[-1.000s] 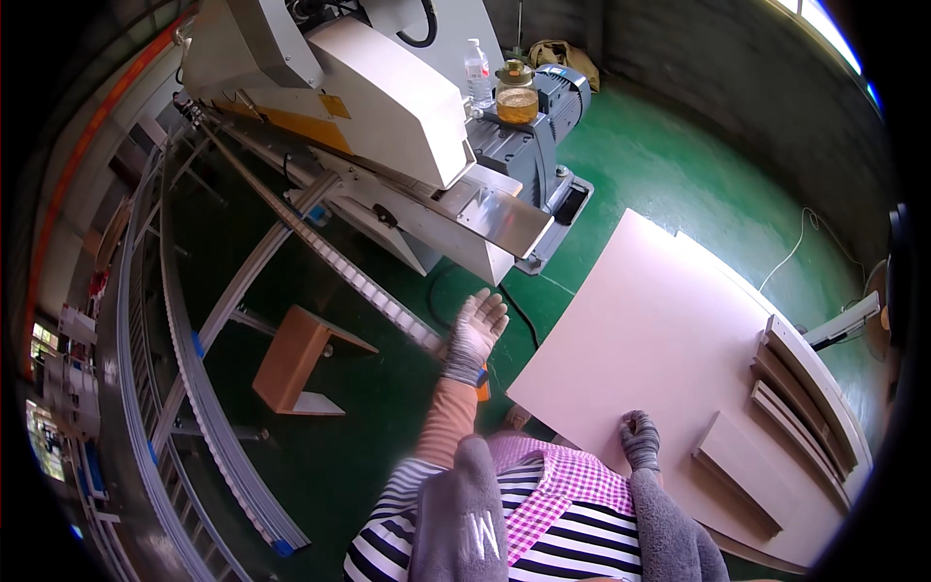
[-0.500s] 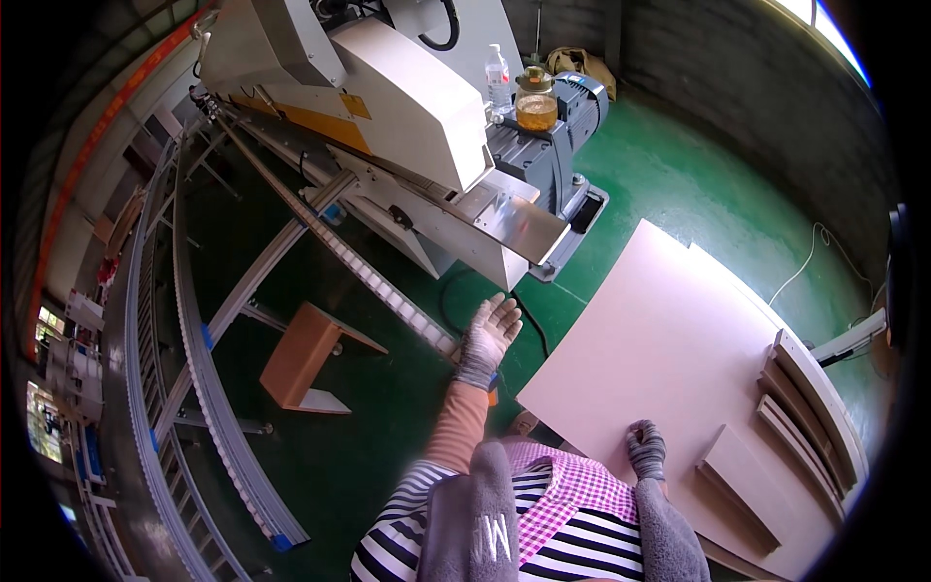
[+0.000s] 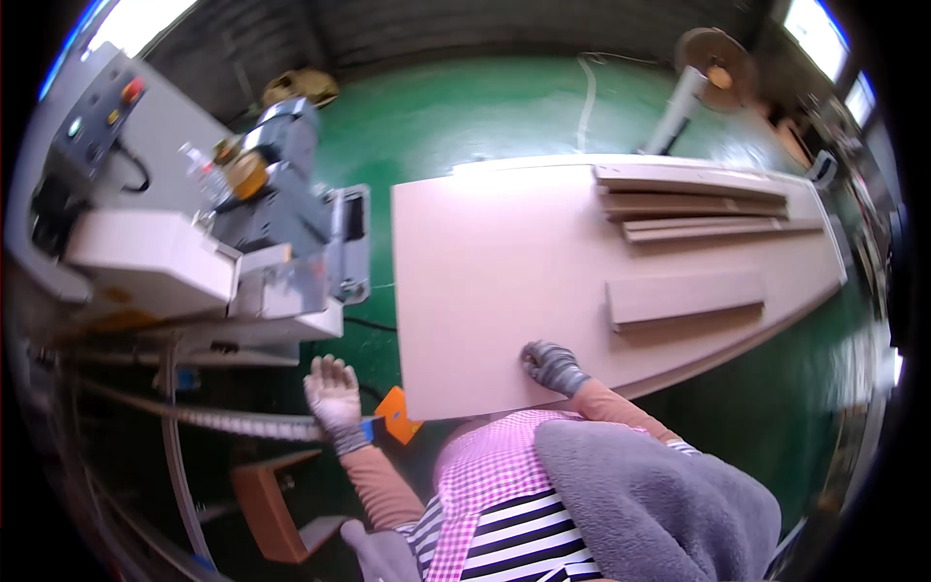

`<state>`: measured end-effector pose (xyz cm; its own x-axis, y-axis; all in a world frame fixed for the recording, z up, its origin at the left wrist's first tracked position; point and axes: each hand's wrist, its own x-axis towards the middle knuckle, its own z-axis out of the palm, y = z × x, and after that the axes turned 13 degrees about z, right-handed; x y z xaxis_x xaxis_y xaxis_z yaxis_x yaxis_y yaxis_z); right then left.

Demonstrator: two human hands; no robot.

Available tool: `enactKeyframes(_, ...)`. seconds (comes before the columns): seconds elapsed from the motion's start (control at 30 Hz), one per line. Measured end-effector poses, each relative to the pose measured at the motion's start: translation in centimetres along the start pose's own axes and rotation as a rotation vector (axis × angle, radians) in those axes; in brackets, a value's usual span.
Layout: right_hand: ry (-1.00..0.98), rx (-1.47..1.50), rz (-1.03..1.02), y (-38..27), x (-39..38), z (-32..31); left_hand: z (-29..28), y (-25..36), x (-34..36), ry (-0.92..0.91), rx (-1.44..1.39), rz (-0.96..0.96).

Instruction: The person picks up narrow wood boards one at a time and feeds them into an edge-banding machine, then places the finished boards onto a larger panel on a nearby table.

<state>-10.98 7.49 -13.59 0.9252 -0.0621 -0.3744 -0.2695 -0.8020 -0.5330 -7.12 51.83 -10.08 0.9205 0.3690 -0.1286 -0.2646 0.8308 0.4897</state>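
Fingertips of the right grip (image 3: pixel 551 366) out of sight, bottle (image 3: pixel 206 177) and jar (image 3: pixel 245 175) blurry, white machine (image 3: pixel 145 254) partly beyond the left edge

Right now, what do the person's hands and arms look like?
Left hand: knit glove, pale palm, grey cuff. Right hand: grey striped glove. Upper sleeves: black-and-white stripes. No cables visible on either.

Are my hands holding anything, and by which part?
No hold visible: the left hand is open, empty; the right hand is curled over the board.
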Motion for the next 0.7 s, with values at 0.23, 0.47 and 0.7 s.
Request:
enactKeyframes(0.23, 0.009, -0.053, 0.049, -0.2, -1.3, -1.3, -0.3, -0.3, 0.6, -0.034, 0.058, -0.063)
enactKeyframes(0.47, 0.009, -0.033, 0.026, 0.1, -1.1, -1.2, 1.2, -0.4, 0.2, 0.083, 0.123, -0.065)
enactKeyframes(0.7, -0.217, 1.678, 0.568, 3.7, 1.0, -0.5, 0.1, -0.1, 0.6, 0.002, 0.136, -0.075)
